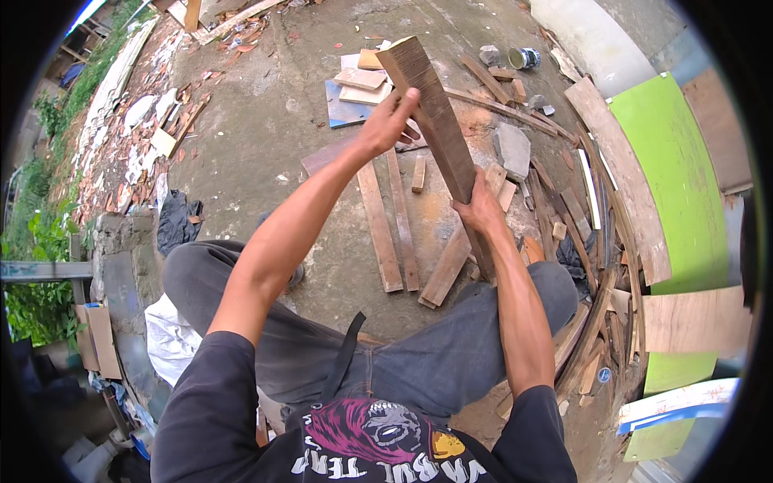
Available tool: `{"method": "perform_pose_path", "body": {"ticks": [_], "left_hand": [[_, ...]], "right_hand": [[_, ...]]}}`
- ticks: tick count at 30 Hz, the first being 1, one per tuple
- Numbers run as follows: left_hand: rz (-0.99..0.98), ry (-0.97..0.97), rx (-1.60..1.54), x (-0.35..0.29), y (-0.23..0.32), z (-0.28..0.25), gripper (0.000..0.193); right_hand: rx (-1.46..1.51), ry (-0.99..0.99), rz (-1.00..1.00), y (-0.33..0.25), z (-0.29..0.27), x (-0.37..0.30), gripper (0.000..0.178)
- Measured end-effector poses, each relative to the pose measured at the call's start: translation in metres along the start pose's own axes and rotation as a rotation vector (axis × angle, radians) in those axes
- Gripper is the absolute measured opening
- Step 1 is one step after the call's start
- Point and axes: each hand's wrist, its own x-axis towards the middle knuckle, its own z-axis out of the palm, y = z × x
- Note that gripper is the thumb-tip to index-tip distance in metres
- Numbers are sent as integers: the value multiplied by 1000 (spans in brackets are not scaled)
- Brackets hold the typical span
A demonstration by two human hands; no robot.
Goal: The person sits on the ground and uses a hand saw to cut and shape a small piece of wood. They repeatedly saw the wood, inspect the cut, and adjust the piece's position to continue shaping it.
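Clearly, both hands are taken up with one piece: a long, dark brown wooden plank [439,133] with a rough, ridged face, raised over the ground and slanting from 12 o'clock down toward 4 o'clock. The left hand [390,122], at 12 o'clock, grips its left edge near the far end, thumb on the upper face. The right hand [481,206], between 2 and 3 o'clock, clasps it lower down; the fingers behind the wood are hidden.

Around it, the other timber lies loose. Two narrow brown wooden strips [379,229] rest side by side near the clock's centre, and a short, thick, light-brown board [445,270] lies at 4 o'clock. Just before 12, pale flat wooden offcuts [360,78] are piled on a blue flat panel [342,113]. A grey angular stone block [513,151] sits at 2 o'clock.

As for progress, the work looks to be at an early stage: the plank is picked up and held, but not set down or visibly joined to anything. No tool shows in either hand. The strips and board seem yet to be dealt with; whether any were cut for use, I cannot tell.
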Motion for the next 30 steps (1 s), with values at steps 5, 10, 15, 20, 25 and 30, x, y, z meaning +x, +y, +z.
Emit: {"method": "perform_pose_path", "body": {"ticks": [5,10,15,20,25,30], "left_hand": [[-159,187,-381,28,-83,-35,80],[-673,473,-323,11,-244,-36,58],[-829,319,187,2,-320,2,75],[-825,419,467,43,-341,24,90],[-840,439,500,69,-353,13,101],[-814,376,431,56,-361,-22,94]], "right_hand": [[-40,76,-43,6,-25,-14,106],[-128,-28,-12,7,-21,-9,114],[-196,-135,62,22,-18,-8,118],[-260,-220,176,21,-23,-11,117],[-192,-263,301,7,-20,-6,115],[-140,-304,351,-8,-29,-24,115]]}}
